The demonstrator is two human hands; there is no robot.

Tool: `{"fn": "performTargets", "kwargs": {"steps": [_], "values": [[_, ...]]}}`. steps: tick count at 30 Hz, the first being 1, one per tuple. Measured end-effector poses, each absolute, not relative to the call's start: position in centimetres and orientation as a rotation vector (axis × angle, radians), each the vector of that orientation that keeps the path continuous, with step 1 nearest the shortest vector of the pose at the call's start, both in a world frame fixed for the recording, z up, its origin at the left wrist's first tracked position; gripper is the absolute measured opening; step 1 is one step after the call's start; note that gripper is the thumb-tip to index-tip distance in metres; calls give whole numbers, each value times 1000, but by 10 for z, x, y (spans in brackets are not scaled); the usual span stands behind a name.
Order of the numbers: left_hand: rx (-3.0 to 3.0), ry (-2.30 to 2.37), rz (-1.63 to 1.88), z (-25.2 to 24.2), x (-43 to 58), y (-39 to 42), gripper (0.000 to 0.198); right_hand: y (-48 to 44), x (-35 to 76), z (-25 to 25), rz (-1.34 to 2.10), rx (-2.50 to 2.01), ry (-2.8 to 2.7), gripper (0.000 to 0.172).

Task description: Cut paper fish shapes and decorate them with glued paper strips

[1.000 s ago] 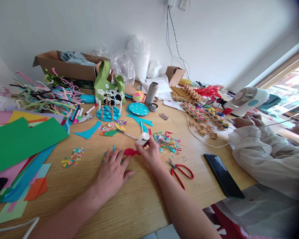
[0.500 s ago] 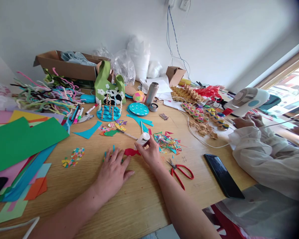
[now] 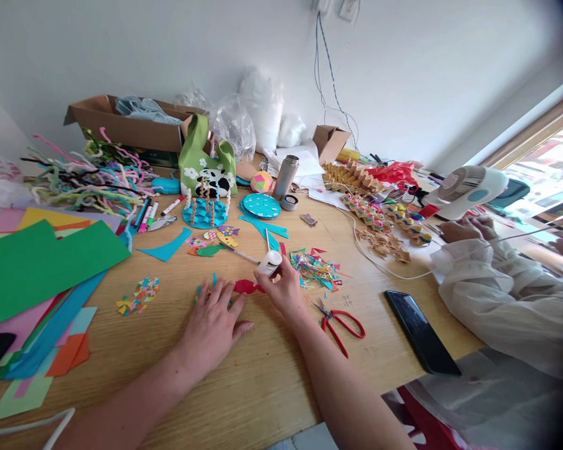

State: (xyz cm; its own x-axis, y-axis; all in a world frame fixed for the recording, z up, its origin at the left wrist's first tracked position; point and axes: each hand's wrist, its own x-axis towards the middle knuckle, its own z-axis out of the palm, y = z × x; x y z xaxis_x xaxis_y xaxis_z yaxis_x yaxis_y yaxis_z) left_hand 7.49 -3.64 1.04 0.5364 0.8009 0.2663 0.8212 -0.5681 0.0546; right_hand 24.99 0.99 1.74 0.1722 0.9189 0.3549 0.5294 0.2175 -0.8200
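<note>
- Looking down from the head camera, the left hand [image 3: 213, 325] lay flat on the wooden table [image 3: 263, 381]. Its fingers were spread open, and the fingertips reached a red paper cutout [image 3: 246, 286] in the near middle.
- The right hand [image 3: 284, 289] was curled closed around a white tube [image 3: 269, 262], tilted with one end toward the cutout's right side.
- The tube looked light, stiff and smooth, probably best held around its barrel, as it was here.
- The cutout looked thin, floppy and easy to tear. Pressing it flat would likely suit it better than pinching an edge.
- At the far left, a big cardboard box [image 3: 122, 128] held something pale blue, cloth or plastic; I could not tell which.
- A small cardboard box [image 3: 331, 142] stood open at the far middle, its contents hidden.
- A green bag [image 3: 205, 165] stood before the big box, and a steel flask [image 3: 285, 177] stood upright to its right.
- Red scissors [image 3: 340, 322] lay just right of the right wrist, with a black phone [image 3: 421, 330] farther right.
</note>
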Motion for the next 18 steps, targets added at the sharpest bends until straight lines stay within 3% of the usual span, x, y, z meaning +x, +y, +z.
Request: {"fn": "performTargets", "kwargs": {"steps": [18], "values": [[-2692, -1429, -451, 10, 75, -37, 45, 10, 251, 16, 478, -1443, -1526, 18]]}}
